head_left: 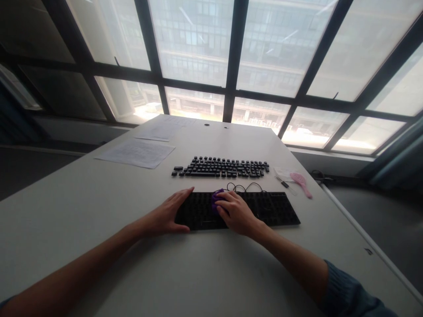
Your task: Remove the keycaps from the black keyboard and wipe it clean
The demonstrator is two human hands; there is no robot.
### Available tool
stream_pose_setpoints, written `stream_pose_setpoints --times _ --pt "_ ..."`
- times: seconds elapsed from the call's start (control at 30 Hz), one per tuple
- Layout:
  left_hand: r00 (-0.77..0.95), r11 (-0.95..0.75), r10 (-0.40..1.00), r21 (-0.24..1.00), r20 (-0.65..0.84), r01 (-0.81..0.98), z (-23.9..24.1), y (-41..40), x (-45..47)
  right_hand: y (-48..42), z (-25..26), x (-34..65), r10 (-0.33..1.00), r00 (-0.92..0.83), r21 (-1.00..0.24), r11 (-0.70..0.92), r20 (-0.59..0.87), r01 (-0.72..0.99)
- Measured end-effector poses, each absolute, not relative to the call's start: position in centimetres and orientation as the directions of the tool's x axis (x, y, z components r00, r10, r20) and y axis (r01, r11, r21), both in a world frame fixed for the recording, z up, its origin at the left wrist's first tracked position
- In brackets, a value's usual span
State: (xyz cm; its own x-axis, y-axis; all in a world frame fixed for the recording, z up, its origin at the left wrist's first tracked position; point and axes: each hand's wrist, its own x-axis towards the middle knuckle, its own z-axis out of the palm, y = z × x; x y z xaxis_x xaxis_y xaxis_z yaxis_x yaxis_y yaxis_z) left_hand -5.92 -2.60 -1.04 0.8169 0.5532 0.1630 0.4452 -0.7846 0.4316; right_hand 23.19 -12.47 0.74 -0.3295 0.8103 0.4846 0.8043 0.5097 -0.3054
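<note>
Evidently braced flat and open, left hand (168,215) steadying the keyboard base (264,209) while right hand (233,211) grips a purple tool (216,199), pressed onto it.

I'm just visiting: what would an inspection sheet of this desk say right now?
Surface: white table, by the window.
Job's things: black keyboard with its keys off; purple object, kind unclear, on it; removed keycaps set out in rows behind.
Clutter: paper sheets far left; pink brush and a small tool at right.
Grips: left hand steadies the keyboard's left end; right hand holds the purple object.
Cables: black cable looped behind the keyboard.
Surroundings: large window, building outside; no other person seen.
</note>
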Motion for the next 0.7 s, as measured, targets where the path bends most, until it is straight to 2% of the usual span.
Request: stream_pose_setpoints --times 0.1,0.27,0.33,0.43,0.5,0.7 --pt "0.817 -0.781 0.556 0.435 0.153 0.449 -1.0 -2.6 -5.9 -12.5 0.7 23.4 0.832 -0.375 -0.270 0.503 0.409 0.821" --pt "0.816 -0.775 0.559 0.442 0.147 0.451 -0.9 -2.7 -5.9 -12.1 1.2 24.9 0.883 -0.076 -0.280 0.227 0.463 0.933" --pt "0.816 -0.778 0.557 0.439 0.151 0.450 -0.8 -2.8 -5.9 -12.2 1.2 24.8 0.865 -0.077 -0.306 0.257 0.496 0.917" --pt "0.817 -0.784 0.553 0.434 0.164 0.444 -0.8 -2.8 -5.9 -12.4 0.8 23.9 0.831 -0.254 -0.289 0.433 0.494 0.854" --pt "0.814 -0.785 0.555 0.431 0.170 0.445 -0.8 -2.8 -5.9 -12.4 0.5 23.5 0.826 -0.320 -0.263 0.473 0.464 0.841" --pt "0.819 -0.792 0.547 0.422 0.172 0.441 -1.0 -2.6 -5.9 -12.3 0.2 25.9 0.893 -0.146 -0.312 0.297 0.427 0.903"
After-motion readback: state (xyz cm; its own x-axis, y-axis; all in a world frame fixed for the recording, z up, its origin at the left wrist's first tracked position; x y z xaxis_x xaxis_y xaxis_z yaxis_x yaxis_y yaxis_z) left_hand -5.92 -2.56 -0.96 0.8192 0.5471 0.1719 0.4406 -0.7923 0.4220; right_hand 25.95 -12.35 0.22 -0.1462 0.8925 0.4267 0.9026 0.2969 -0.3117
